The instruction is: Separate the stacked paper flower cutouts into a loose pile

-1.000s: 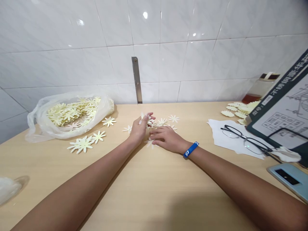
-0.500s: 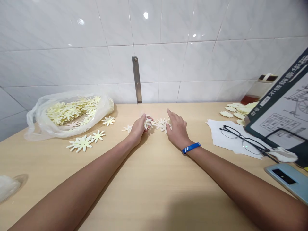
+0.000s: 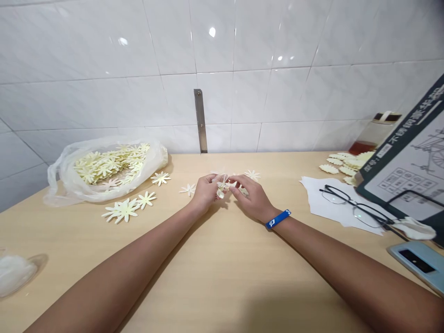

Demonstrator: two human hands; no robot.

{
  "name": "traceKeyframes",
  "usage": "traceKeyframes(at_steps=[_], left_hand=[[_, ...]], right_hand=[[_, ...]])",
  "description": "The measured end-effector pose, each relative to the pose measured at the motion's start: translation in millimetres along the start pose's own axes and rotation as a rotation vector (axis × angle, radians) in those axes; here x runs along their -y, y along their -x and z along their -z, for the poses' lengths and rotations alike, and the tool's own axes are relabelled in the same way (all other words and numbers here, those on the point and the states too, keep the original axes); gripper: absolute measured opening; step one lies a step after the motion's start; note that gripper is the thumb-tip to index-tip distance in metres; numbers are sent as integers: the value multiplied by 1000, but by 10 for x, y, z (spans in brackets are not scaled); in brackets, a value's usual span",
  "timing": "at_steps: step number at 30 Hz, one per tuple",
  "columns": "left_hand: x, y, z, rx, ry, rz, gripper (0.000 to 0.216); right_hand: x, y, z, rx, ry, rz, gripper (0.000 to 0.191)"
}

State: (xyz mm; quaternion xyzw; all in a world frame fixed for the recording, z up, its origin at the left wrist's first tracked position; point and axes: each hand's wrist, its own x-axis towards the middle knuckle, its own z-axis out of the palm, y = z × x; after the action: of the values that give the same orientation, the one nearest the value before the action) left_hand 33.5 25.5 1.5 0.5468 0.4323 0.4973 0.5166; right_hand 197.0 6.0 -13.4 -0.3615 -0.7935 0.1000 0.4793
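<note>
- While white wall tiles point(image 3: 294, 92) fill the upper frame, a pale wood table point(image 3: 208, 268) spans the lower part.
- Printed box point(image 3: 425, 178) along the right edge.
- Open plastic bag point(image 3: 53, 185), left of frame, holding a heap of cream flower shapes point(image 3: 111, 162).
- White paper point(image 3: 315, 199), right of centre; eyeglasses point(image 3: 354, 203) partly on it.
- Right hand point(image 3: 255, 199), mid-frame, blue wristband point(image 3: 278, 219); thumb and fingertips close at the petal pieces point(image 3: 221, 190), cannot tell whether pinching.
- Left hand point(image 3: 204, 193), beside it, clamped on those pieces, centre frame.
- Loose white flower point(image 3: 188, 189), just left of that hand.
</note>
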Motion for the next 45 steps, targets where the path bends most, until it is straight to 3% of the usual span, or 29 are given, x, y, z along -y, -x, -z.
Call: traceKeyframes(at_steps=[4,7,11,14,17,21,26,31,38,41,45], left_hand=[[29,-2,-31,18,-137,-93,36],[80,-1,-61,38,-78,-140,25],[114,19,-67,137,87,-121,24],[86,33,-59,178,126,-95,32],[43,30,-47,81,51,-93,27],[43,5,-10,-11,-113,-83,22],[104,-6,19,43,-187,-155,33],[152,-30,7,34,-149,-165,33],[137,-51,-16,22,78,-133,23],[91,-25,-27,38,78,-112,24],[73,-13,-13,38,12,-65,19]], right_hand=[[62,17,-24,109,-129,-174,38],[109,30,-81,114,-216,-335,54],[154,31,-125,104,-382,-440,46],[132,19,-122,38,-428,-472,33],[89,14,-118,-15,-430,-496,31],[62,13,-124,39,-519,-510,34],[35,-8,-129,48,-561,-467,22],[-23,-39,-121,-40,-543,-473,22],[-59,-45,-124,-90,-625,-537,28],[-36,-51,-114,-38,-707,-576,48],[2,-37,-110,102,-746,-580,40]])
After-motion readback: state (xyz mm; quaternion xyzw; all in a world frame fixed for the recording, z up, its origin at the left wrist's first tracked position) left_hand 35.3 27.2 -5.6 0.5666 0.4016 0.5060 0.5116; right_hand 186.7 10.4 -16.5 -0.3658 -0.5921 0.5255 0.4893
